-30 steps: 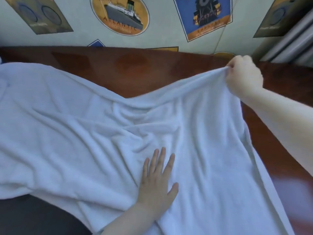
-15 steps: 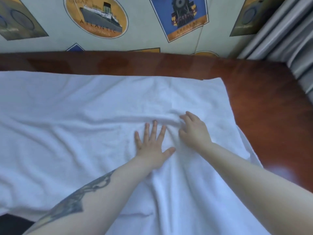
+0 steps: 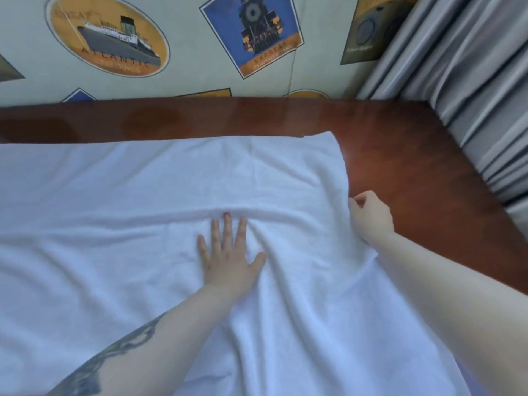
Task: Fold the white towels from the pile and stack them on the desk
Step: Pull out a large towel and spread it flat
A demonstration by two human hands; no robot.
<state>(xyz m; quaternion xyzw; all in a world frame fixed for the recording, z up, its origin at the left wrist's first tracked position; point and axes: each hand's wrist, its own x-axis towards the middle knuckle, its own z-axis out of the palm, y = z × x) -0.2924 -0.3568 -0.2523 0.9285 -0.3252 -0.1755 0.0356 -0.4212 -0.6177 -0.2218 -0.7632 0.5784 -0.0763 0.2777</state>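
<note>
1. Head view, count: one white towel, one desk, two bare hands, one curtain, and a wall printed with travel pictures.
2. The towel lies spread open on the desk and covers most of its top. Its far edge runs parallel to the desk's far edge, leaving a bare strip of dark wood between them. Its far right corner stops short of the desk's far right corner. Its near part hangs past the bottom of the frame, and its left part runs out of frame.
3. The left hand rests flat on the towel near its middle, palm down, fingers straight and slightly spread, thumb out to the right. Creases fan out from under it.
4. The right hand sits at the towel's right edge, fingers curled together and pinching the hem, with bare wood just beside it.
5. The left forearm carries a dark tattoo.
6. The curtain hangs in grey folds past the desk's right edge.
7. No container is in view.
</note>
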